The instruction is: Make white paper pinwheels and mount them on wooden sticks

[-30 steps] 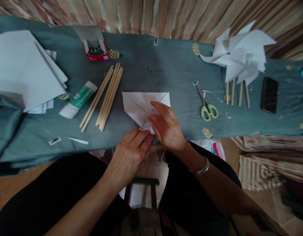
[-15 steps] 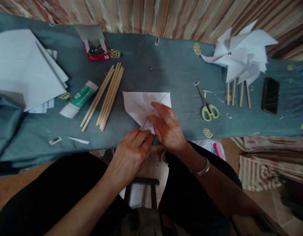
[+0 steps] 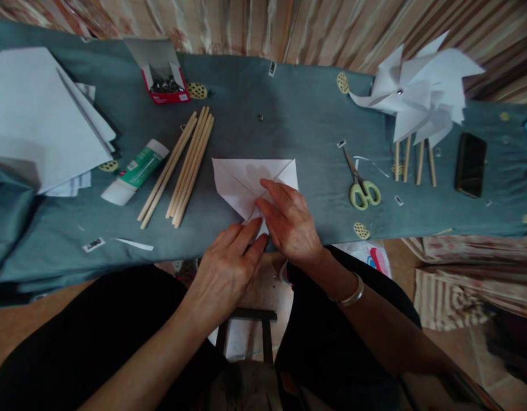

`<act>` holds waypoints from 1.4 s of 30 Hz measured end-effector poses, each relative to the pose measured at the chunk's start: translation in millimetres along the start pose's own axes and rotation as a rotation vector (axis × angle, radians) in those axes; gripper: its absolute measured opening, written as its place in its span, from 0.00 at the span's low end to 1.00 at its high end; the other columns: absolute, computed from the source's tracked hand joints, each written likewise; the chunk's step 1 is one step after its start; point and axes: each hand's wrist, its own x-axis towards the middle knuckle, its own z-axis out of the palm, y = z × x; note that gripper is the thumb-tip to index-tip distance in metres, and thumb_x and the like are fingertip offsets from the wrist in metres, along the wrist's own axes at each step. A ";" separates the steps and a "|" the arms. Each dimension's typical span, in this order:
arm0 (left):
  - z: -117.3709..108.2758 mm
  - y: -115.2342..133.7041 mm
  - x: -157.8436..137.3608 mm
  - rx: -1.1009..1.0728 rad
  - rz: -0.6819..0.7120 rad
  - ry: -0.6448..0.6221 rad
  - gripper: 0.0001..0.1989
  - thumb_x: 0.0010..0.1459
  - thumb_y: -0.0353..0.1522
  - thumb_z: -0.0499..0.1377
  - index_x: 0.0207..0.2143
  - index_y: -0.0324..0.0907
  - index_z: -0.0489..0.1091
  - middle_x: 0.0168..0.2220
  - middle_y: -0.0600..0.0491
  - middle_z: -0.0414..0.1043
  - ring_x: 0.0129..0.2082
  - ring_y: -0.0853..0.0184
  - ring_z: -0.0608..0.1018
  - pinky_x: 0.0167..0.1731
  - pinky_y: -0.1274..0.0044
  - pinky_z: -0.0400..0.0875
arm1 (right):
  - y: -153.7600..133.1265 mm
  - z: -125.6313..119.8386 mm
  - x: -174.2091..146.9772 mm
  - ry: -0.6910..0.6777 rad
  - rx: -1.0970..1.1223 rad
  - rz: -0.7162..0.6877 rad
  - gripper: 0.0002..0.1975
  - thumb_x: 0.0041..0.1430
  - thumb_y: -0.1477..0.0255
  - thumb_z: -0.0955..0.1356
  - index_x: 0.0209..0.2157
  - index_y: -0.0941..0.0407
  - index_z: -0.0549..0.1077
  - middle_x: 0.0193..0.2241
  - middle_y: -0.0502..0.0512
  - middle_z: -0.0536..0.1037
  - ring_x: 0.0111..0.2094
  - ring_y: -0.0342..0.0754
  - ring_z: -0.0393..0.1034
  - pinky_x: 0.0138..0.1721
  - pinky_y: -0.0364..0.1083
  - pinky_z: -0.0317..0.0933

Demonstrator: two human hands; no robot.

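A white sheet of paper (image 3: 237,178) with diagonal lines running toward its middle lies near the table's front edge. My left hand (image 3: 229,257) grips the sheet's lower corner between fingers and thumb, which hide part of it. On the right half of the paper, my right hand (image 3: 295,222) presses down with bent fingers, thumb and fingertips near the centre, holding it. A small metal pin (image 3: 260,118) lies on the cloth beyond the sheet. Left of the paper are several wooden sticks (image 3: 192,171).
On the left stand a glue stick (image 3: 137,171), a stack of white paper (image 3: 40,125) and an open red box (image 3: 165,88) of metal pins. To the right lie green-handled scissors (image 3: 363,194), white paper pinwheels (image 3: 421,91) on sticks and a dark phone (image 3: 471,165). Paper scraps (image 3: 132,244) dot the cloth.
My left hand's fingers have shifted and straightened slightly at the lower corner, uncovering a bit more of the paper there. The right hand stays nearly in place on the sheet.
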 end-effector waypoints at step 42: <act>-1.9 -6.7 0.7 -0.035 -0.009 0.030 0.12 0.62 0.24 0.55 0.47 0.36 0.71 0.48 0.42 0.75 0.44 0.59 0.77 0.44 0.66 0.78 | 62.3 -6.6 52.2 0.013 0.213 0.312 0.26 0.61 0.71 0.64 0.61 0.58 0.63 0.56 0.62 0.74 0.53 0.54 0.71 0.55 0.55 0.66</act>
